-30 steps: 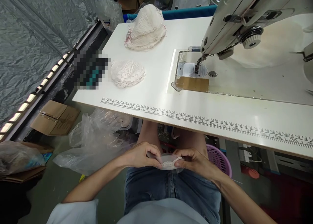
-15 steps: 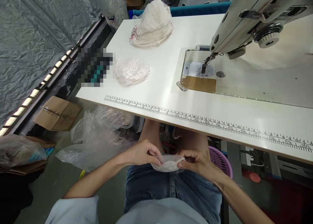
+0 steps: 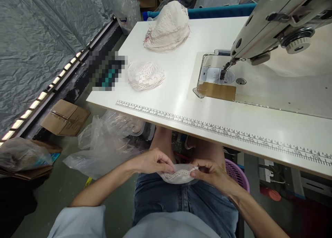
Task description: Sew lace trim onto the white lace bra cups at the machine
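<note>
Small curved white fabric piece with lace edging [image 3: 178, 176], over blue denim shorts [image 3: 159, 196], ends pinched in the fingers of left hand [image 3: 158, 161] and right hand [image 3: 209, 171]; probably light, soft, easily snagged (best held by its edges). Black printed ruler scale [image 3: 193, 122] on glossy white surface [image 3: 176, 85]: numerals legible, no brand readable.

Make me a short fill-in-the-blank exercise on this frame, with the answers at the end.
1. Of the left hand and the right hand, ____ grip the lace-edged piece.
2. Of the near and far edges of the table, the printed ruler follows the ____ one.
3. The basket, lower than the table, is ____ in colour.
4. In the picture, the sewing machine stands toward the ____ side.

Answers: both; near; purple; right.
</note>
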A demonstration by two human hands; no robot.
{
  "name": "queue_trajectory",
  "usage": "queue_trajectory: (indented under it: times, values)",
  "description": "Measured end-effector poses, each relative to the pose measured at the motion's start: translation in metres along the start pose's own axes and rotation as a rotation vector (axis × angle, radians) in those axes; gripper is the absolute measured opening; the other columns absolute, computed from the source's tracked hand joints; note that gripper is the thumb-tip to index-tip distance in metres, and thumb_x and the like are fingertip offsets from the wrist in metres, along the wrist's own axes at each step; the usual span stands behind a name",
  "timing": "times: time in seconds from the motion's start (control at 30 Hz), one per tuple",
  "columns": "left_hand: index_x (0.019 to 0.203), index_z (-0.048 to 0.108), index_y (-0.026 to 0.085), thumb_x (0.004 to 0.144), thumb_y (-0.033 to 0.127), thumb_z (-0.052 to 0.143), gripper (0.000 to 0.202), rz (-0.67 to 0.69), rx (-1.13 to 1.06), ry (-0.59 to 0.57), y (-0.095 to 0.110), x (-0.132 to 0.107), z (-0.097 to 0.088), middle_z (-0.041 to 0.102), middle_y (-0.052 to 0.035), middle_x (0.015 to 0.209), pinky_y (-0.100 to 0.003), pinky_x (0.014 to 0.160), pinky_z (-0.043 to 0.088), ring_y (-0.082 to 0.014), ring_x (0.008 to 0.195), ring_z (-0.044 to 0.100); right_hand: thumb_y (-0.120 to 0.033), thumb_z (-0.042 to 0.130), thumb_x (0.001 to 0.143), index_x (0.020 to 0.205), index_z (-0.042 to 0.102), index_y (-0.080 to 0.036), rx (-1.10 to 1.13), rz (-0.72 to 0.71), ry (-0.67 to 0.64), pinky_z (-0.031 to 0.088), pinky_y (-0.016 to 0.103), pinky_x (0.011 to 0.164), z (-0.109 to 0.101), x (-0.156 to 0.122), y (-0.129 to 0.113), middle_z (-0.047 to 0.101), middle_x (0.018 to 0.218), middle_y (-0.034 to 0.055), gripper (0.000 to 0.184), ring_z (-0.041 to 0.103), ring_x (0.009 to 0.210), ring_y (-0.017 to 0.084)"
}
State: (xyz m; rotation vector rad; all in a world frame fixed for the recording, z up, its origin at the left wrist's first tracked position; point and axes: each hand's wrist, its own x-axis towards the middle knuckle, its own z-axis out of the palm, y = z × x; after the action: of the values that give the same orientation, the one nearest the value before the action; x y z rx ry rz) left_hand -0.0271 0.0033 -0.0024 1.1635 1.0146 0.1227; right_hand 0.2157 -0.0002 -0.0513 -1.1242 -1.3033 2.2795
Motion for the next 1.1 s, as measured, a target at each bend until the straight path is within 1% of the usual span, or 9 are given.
queue_trajectory:
  times: [0.23,0.33,0.5,0.6,0.73,0.87,0.93,1.0,1.1]
  values:
    - [0.098,0.071,0.013,0.08,0.041,0.061,0.035,0.011,-0.07,-0.045,-0.002,0.001,-0.003,0.071,-0.009,0.09,-0.02,0.067,0.051,-0.0156,0.08,0.065,-0.043,0.067,0.074,0.071,0.061,-0.017,0.005,-0.003,-0.015,0.041,0.023,0.061,-0.003,0.0,0.001,0.056,0.067,-0.0006,0.027,0.051,0.065,0.013]
    - [0.097,0.071,0.013,0.079,0.041,0.061,0.035,0.02,-0.079,-0.051,-0.003,0.002,-0.004,0.071,-0.009,0.091,-0.02,0.069,0.051,-0.0153,0.081,0.065,-0.043,0.067,0.075,0.071,0.06,-0.017,0.014,-0.012,-0.021,0.04,0.023,0.06,-0.003,0.001,0.005,0.055,0.067,-0.0006,0.027,0.05,0.065,0.012]
    - [0.099,0.07,0.014,0.076,0.049,0.062,0.043,0.006,-0.188,-0.079,-0.005,0.003,-0.003,0.071,-0.0079,0.092,-0.022,0.075,0.051,-0.0157,0.084,0.065,-0.042,0.067,0.076,0.07,0.058,-0.016,0.049,-0.017,-0.018,0.038,0.022,0.058,-0.002,0.003,0.009,0.053,0.065,-0.0015,0.028,0.046,0.062,0.011]
    - [0.097,0.071,0.014,0.073,0.051,0.064,0.045,-0.003,-0.22,-0.089,-0.009,0.003,-0.004,0.071,-0.0075,0.09,-0.023,0.077,0.05,-0.0151,0.083,0.064,-0.043,0.067,0.075,0.069,0.056,-0.017,0.079,-0.018,-0.014,0.036,0.021,0.056,0.0,0.004,0.01,0.051,0.063,-0.0024,0.029,0.045,0.059,0.01]
    - [0.097,0.071,0.014,0.073,0.047,0.066,0.041,-0.015,-0.219,-0.085,-0.015,0.002,-0.004,0.071,-0.007,0.085,-0.021,0.07,0.049,-0.0135,0.076,0.063,-0.047,0.066,0.075,0.069,0.054,-0.016,0.061,-0.025,-0.018,0.035,0.022,0.054,0.004,0.004,0.009,0.051,0.062,-0.0026,0.033,0.044,0.058,0.009]
    - [0.094,0.07,0.012,0.067,0.041,0.073,0.04,-0.048,-0.164,-0.068,-0.017,0.002,0.001,0.07,-0.0054,0.077,-0.02,0.064,0.046,-0.0124,0.067,0.061,-0.049,0.064,0.076,0.072,0.055,-0.016,-0.016,-0.033,-0.025,0.034,0.022,0.053,0.009,0.004,0.005,0.052,0.063,-0.0024,0.034,0.045,0.058,0.01]
    - [0.093,0.07,0.012,0.065,0.039,0.075,0.039,-0.031,-0.138,-0.051,-0.017,0.003,0.005,0.07,-0.0055,0.079,-0.02,0.063,0.045,-0.0126,0.067,0.061,-0.047,0.063,0.077,0.074,0.057,-0.016,-0.042,-0.063,-0.027,0.038,0.023,0.057,0.011,0.003,0.002,0.056,0.069,-0.0007,0.032,0.05,0.064,0.012]
    - [0.092,0.07,0.012,0.065,0.038,0.075,0.038,-0.004,-0.107,-0.019,-0.016,0.005,0.01,0.07,-0.0055,0.081,-0.019,0.062,0.044,-0.0128,0.067,0.06,-0.044,0.062,0.08,0.076,0.059,-0.017,-0.055,-0.103,-0.041,0.042,0.026,0.065,0.012,0.001,-0.001,0.061,0.08,0.0022,0.028,0.055,0.075,0.015]
    - [0.088,0.071,0.012,0.065,0.037,0.074,0.034,0.028,-0.034,0.024,-0.013,0.006,0.016,0.069,-0.0031,0.076,-0.017,0.056,0.04,-0.0121,0.065,0.059,-0.043,0.059,0.082,0.079,0.06,-0.017,-0.065,-0.134,-0.078,0.044,0.029,0.073,0.014,-0.001,-0.005,0.063,0.091,0.0054,0.026,0.057,0.085,0.019]
